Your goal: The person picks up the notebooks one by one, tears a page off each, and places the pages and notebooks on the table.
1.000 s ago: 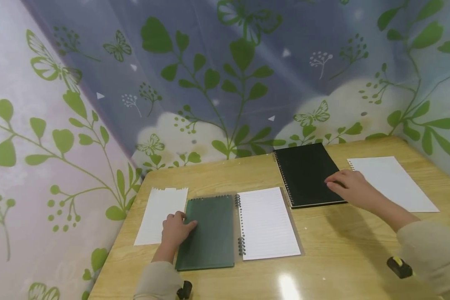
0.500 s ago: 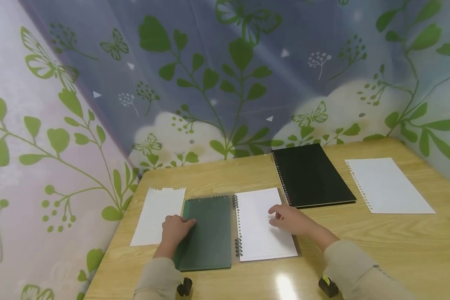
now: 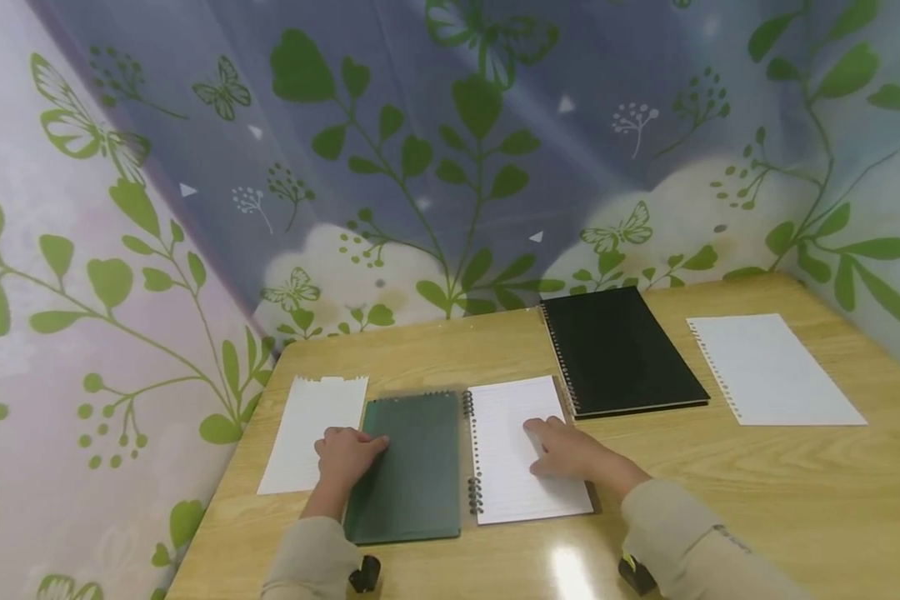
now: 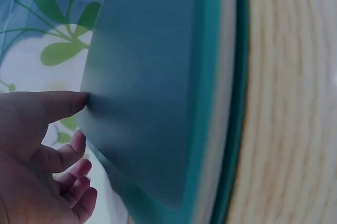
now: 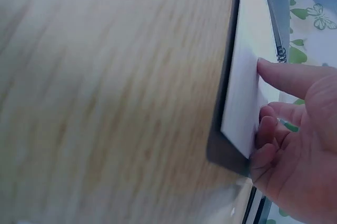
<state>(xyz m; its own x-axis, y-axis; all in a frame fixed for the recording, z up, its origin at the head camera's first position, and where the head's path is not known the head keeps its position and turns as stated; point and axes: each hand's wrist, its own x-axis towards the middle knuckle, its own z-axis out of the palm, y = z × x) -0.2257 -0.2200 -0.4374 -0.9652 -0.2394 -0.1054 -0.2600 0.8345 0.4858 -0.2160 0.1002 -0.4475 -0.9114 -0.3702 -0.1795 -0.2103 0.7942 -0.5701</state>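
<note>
A green notebook [image 3: 412,483] lies front left of centre, rings along its top edge. My left hand [image 3: 343,457] is at its left side; the thumb touches the cover, with the other fingers loosely bent beside the edge in the left wrist view. To its right is a ring-bound notebook [image 3: 510,492] showing a white lined page, rings on its left. My right hand [image 3: 570,454] rests at that page's right side. In the right wrist view its thumb touches the page and the other fingers bend near the edge. I see no firm grip in either hand.
A loose torn-edged sheet [image 3: 318,417] lies left of the green notebook. Behind the lined notebook is a black spiral notebook [image 3: 622,354], with a white punched sheet [image 3: 783,371] to its right. A leaf-patterned curtain [image 3: 390,167] stands behind the wooden table [image 3: 735,483].
My right hand has moved left from the black notebook onto the lined page and settled near its right edge. My left hand stays at the green notebook.
</note>
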